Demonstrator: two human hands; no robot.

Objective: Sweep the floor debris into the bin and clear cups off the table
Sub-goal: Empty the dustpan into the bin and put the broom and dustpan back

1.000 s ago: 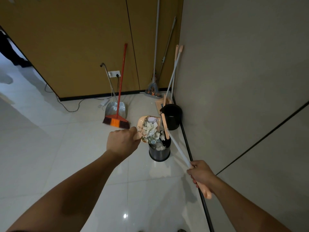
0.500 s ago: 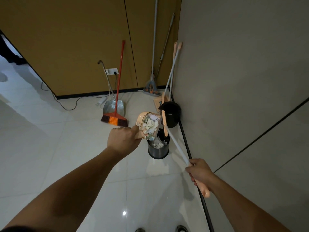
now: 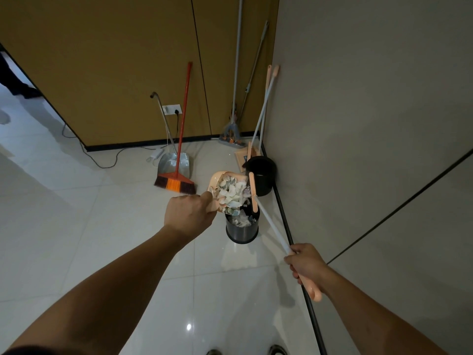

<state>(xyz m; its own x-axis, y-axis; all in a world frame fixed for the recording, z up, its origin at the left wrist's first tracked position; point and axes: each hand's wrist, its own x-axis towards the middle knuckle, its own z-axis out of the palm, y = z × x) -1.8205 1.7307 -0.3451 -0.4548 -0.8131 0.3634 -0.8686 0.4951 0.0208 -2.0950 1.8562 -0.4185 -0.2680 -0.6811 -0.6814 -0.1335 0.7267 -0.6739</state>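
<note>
Debris (image 3: 231, 194) fills the dustpan (image 3: 217, 183), tilted over the bin (image 3: 242, 229). Left hand (image 3: 188, 217) grips the dustpan's edge; right hand (image 3: 305, 263) grips its long handle (image 3: 272, 226), right of the bin.

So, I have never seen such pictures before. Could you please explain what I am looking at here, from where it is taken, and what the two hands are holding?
There is no machine here. A person wears a camera on the head; it looks forward and down, so you see their own two arms. The left hand grips a peach plastic dustpan full of pale scraps, tilted over a small round black bin on the glossy white tile floor. The bin already holds some scraps. The right hand grips a long white handle with a peach grip; its far end reaches the dustpan. Behind stand a second black bin, an orange-handled broom with a metal dustpan, and mops against the wall.
</note>
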